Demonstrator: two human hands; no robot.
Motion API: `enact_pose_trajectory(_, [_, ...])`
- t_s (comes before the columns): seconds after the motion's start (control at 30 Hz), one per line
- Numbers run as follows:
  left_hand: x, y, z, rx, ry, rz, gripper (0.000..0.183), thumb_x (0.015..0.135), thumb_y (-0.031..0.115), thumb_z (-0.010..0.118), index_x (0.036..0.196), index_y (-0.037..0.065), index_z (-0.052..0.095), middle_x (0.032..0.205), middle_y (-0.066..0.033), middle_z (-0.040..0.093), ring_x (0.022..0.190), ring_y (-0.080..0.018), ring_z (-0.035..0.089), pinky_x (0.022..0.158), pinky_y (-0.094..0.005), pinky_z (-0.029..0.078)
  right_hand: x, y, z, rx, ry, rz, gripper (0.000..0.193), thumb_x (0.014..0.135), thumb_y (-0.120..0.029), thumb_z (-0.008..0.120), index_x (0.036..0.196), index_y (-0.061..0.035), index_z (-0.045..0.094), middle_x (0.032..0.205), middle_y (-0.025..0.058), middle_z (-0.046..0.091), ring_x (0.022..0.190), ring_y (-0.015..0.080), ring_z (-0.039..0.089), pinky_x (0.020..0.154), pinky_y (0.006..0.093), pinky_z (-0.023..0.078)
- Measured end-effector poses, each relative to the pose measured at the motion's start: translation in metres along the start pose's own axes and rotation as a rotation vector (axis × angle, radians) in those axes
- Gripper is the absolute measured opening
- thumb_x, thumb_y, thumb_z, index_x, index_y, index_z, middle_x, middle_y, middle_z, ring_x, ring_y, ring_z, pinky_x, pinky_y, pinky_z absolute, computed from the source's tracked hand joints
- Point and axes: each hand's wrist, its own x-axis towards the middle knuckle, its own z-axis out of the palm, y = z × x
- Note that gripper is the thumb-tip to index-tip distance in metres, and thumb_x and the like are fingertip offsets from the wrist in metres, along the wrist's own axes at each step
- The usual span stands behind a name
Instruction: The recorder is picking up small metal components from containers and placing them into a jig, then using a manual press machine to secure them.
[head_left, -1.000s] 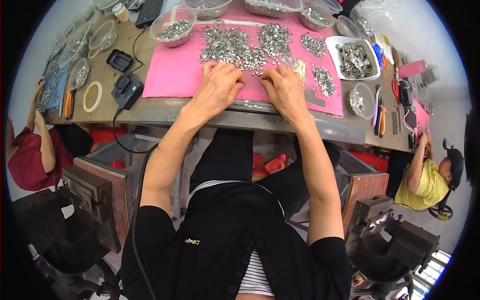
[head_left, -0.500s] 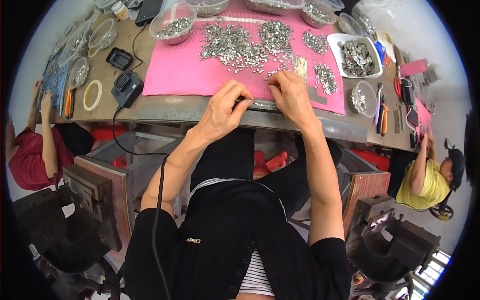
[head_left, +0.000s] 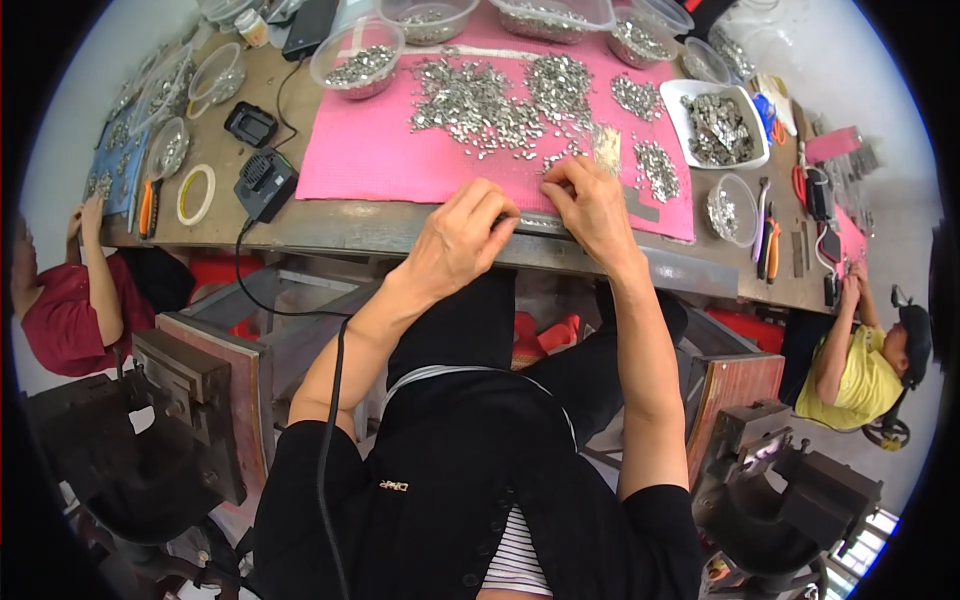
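My left hand is at the near edge of the pink mat, its fingers curled toward the thumb. Whatever it pinches is hidden by the fingers. To its right, my right hand is closed in a pinch over the mat; anything between those fingertips is too small to make out. A narrow metal strip lies along the bench edge between the two hands. Just beyond my right fingertips, small loose silvery metal pieces are scattered, near a larger pile of such pieces.
Clear tubs of metal pieces, one a round tub, line the mat's far side. A white tray and pliers lie right; a black charger and tape roll left. A cable crosses my left arm. Co-workers sit both sides.
The whole view has shifted slightly. My right hand has come a little nearer to the bench edge. The dark bit seen at my left fingers before no longer shows.
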Motion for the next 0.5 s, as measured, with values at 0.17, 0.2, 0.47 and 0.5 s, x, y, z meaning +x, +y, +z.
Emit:
enact_pose_trajectory(0.17, [-0.003, 0.002, 0.004, -0.036, 0.041, -0.030, 0.015, 0.084, -0.001, 0.072, 0.095, 0.000, 0.063, 0.093, -0.0129, 0.060, 0.081, -0.0310, 0.063, 0.070, -0.0390, 0.052, -0.007, 0.000, 0.002, -0.054, 0.047, -0.079, 0.009, 0.085, -0.003, 0.072, 0.091, -0.0010, 0.066, 0.083, 0.0143, 0.063, 0.077, 0.0355, 0.065, 0.070, 0.0439, 0.052])
enact_pose_trajectory(0.2, [-0.003, 0.003, 0.005, -0.054, 0.056, -0.029, 0.016, 0.083, -0.002, 0.072, 0.095, 0.000, 0.062, 0.091, -0.0122, 0.059, 0.079, -0.0313, 0.062, 0.068, -0.0397, 0.052, -0.009, -0.001, 0.002, -0.062, 0.060, -0.077, 0.009, 0.085, -0.003, 0.072, 0.092, -0.0009, 0.066, 0.084, 0.0145, 0.063, 0.078, 0.0352, 0.065, 0.070, 0.0434, 0.052])
enact_pose_trajectory(0.47, [-0.006, -0.004, 0.003, -0.119, 0.010, -0.118, 0.013, 0.086, 0.000, 0.073, 0.098, 0.000, 0.067, 0.096, -0.0130, 0.063, 0.085, -0.0296, 0.066, 0.072, -0.0372, 0.054, -0.032, -0.033, 0.006, 0.156, 0.077, -0.055, 0.012, 0.085, 0.003, 0.072, 0.094, 0.0008, 0.064, 0.088, 0.0145, 0.063, 0.081, 0.0335, 0.063, 0.072, 0.0410, 0.050])
enact_pose_trajectory(0.5, [-0.005, -0.002, 0.003, -0.063, 0.012, -0.088, 0.014, 0.086, 0.000, 0.073, 0.098, 0.000, 0.067, 0.097, -0.0133, 0.063, 0.085, -0.0300, 0.066, 0.072, -0.0371, 0.054, -0.033, -0.031, 0.008, 0.153, 0.078, -0.049, 0.012, 0.085, 0.003, 0.072, 0.094, 0.0008, 0.064, 0.088, 0.0145, 0.063, 0.081, 0.0335, 0.063, 0.072, 0.0410, 0.050])
